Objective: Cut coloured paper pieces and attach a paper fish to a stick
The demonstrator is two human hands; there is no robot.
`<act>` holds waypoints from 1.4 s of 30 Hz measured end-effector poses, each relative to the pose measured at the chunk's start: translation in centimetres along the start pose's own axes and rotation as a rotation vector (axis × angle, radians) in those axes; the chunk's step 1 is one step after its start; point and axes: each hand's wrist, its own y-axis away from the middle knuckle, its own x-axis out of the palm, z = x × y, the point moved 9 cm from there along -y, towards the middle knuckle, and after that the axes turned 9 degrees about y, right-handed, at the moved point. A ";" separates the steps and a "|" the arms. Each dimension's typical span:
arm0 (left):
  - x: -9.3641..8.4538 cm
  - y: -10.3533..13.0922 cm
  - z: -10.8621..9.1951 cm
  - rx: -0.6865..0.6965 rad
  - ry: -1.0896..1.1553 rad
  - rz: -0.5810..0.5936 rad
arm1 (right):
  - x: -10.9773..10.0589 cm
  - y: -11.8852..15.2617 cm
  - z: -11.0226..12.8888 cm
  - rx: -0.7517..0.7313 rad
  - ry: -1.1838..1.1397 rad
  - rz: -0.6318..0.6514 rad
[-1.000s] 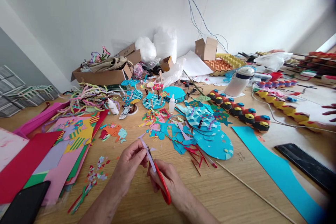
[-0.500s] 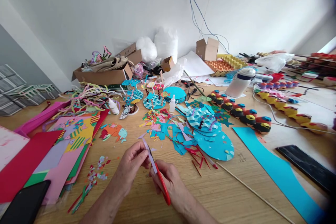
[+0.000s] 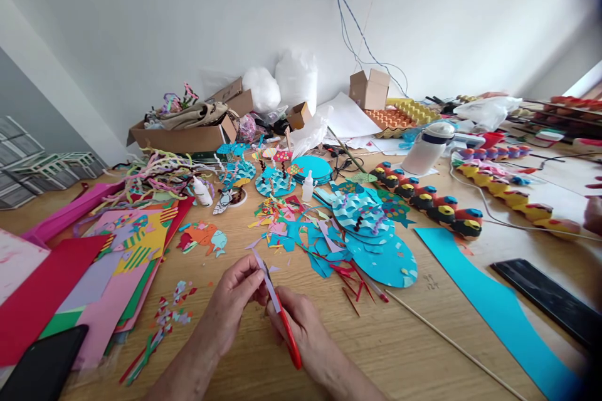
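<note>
A narrow strip of purple paper [image 3: 267,280] is pinched between the thumb and fingers of my left hand [image 3: 241,291]. My right hand [image 3: 297,321] is closed on red-handled scissors [image 3: 288,333], whose dark blades lie along the strip. Part of the blades is hidden behind the paper. Both hands are close together above the wooden table. Just beyond them lie paper scraps [image 3: 282,225] in many colours. Left of my left hand are tiny cut paper pieces [image 3: 174,310] and orange and blue paper fish [image 3: 207,235].
Coloured paper sheets [image 3: 101,282] and a phone [image 3: 44,360] lie at left. Blue paper discs [image 3: 385,257], a thin wooden stick [image 3: 451,338], a blue paper strip [image 3: 493,307] and another phone [image 3: 540,297] are at right. Another person's hand [image 3: 593,210] shows at the right edge.
Another person's hand has come into view at the right edge. My hands, the scissors and the purple strip hold nearly the same position; the view has shifted slightly.
</note>
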 end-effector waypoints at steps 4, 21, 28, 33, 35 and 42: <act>0.0 0.1 0.1 -0.010 0.005 -0.001 | -0.1 0.1 0.4 -0.011 0.007 0.021; -0.1 0.1 0.1 0.017 -0.041 0.017 | -0.4 -0.1 0.1 -0.031 0.022 -0.064; -1.2 0.2 -3.0 0.277 -0.361 -0.048 | -1.3 -0.6 -1.9 0.167 -0.472 -0.103; 0.9 2.9 -7.1 0.830 -0.930 -0.042 | -2.0 -0.9 -2.0 0.140 -0.704 -0.122; 2.4 4.0 -7.0 0.972 -1.094 0.038 | -1.1 -0.9 -1.9 0.155 -0.787 -0.042; 5.0 5.5 -3.6 1.110 -1.417 0.325 | -0.2 -0.9 -2.0 0.203 -0.956 0.034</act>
